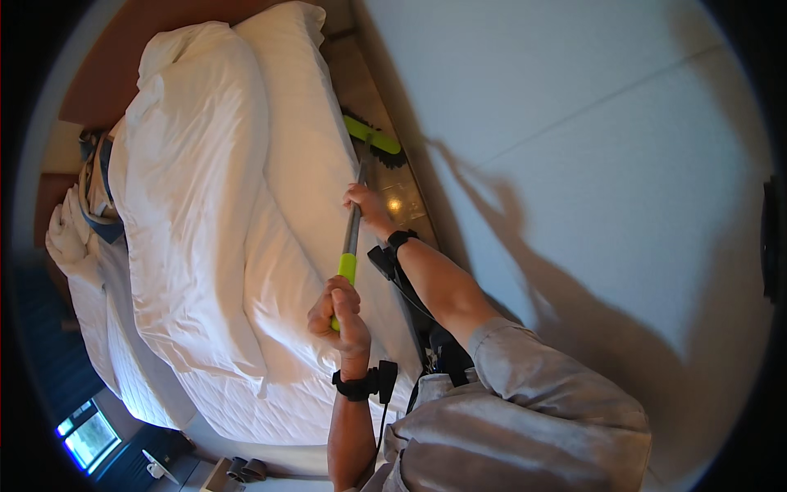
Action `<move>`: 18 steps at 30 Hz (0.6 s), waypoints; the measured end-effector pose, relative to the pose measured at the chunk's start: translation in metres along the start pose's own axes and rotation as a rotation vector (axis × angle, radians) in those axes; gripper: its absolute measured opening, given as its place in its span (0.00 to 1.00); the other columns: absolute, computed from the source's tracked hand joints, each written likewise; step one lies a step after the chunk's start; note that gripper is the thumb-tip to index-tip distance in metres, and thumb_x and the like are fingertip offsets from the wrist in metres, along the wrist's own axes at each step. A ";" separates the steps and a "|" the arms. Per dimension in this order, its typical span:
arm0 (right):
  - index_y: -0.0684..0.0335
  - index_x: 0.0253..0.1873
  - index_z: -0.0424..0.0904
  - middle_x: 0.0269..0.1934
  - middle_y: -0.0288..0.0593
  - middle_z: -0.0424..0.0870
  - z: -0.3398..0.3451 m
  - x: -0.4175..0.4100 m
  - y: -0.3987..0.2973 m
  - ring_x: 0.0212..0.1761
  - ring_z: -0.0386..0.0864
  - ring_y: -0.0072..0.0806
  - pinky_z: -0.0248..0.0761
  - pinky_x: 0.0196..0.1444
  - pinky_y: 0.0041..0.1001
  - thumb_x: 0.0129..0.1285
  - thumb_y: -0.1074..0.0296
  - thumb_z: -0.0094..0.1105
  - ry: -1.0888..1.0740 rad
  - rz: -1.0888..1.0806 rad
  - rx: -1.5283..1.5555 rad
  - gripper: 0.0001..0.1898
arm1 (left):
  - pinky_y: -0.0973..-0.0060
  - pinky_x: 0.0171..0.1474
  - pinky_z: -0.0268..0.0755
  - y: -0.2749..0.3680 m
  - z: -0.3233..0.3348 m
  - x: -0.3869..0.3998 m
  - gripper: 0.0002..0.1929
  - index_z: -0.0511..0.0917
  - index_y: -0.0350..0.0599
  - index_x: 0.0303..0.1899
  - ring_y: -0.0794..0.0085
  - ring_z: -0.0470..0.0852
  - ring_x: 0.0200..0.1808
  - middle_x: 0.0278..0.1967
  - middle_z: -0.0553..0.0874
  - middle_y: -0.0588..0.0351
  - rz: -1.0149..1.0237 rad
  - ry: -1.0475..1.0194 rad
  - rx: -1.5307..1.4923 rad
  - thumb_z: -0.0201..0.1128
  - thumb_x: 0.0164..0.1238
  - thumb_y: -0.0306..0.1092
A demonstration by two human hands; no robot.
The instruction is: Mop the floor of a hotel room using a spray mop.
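A dust mop with a green head (373, 134) and dark fringe lies on the tiled floor between the bed and the wall. Its metal pole (353, 230) runs back towards me and ends in a green grip. My left hand (339, 313) is closed around the green grip near the pole's end. Further up, my right hand (367, 206) holds the metal part of the pole. Both wrists wear black straps with small devices and cables. The pole passes above the edge of the bed's white bedding (295, 154).
A bed with a rumpled white duvet (190, 184) fills the left side. The pale wall (584, 154) stands close on the right. Beyond the bed are a second bed (141, 369), a window (92, 436) and dark cups (246, 470) by a wooden tray.
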State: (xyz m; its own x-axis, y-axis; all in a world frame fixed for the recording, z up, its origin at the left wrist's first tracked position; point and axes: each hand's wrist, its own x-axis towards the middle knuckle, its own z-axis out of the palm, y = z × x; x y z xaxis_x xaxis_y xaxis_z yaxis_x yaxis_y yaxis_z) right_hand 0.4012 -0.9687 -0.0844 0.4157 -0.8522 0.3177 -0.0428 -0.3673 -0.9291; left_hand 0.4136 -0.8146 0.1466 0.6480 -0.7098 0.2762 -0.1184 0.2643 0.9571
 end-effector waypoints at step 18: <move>0.63 0.26 0.70 0.26 0.42 0.72 0.013 -0.041 -0.041 0.32 0.74 0.39 0.65 0.35 0.29 0.47 0.74 0.56 -0.168 0.212 0.045 0.04 | 0.80 0.20 0.48 0.054 -0.004 0.015 0.22 0.53 0.45 0.14 0.80 0.59 0.14 0.10 0.62 0.61 -0.098 0.264 -0.056 0.48 0.67 0.24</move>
State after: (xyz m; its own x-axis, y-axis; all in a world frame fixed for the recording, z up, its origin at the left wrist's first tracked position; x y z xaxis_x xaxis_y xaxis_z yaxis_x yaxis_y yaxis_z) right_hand 0.3977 -0.9138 -0.0621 0.5467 -0.8332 0.0829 -0.1057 -0.1669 -0.9803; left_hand 0.4198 -0.8086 0.2023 0.8289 -0.5408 0.1433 -0.0085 0.2439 0.9698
